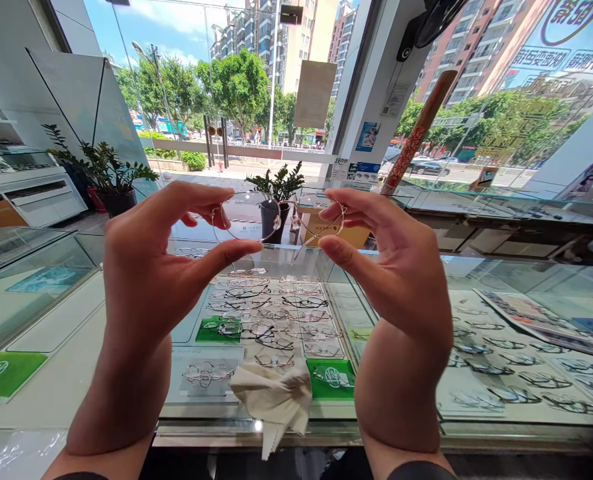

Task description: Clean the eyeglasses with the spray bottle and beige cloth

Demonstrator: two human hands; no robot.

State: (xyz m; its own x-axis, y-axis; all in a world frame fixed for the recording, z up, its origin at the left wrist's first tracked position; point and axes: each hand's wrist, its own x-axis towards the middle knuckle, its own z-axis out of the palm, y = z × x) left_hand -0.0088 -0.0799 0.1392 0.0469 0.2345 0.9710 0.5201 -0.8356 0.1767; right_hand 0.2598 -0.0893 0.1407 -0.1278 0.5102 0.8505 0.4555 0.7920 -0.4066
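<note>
A pair of thin-rimmed eyeglasses is held up in front of me, above the glass display counter. My left hand grips its left side, with the thumb below the lens and the fingers at the upper outer rim. On the other side, my right hand pinches the right rim near the hinge, thumb low and index finger on top. A slim temple arm points down below the right lens. Beneath the hands, a crumpled beige cleaning cloth lies on the counter's front edge, partly hanging over it.
Rows of eyeglass frames sit inside the glass counter, with green cards among them. More frames and a printed sheet are at right. Potted plants stand behind, before large windows.
</note>
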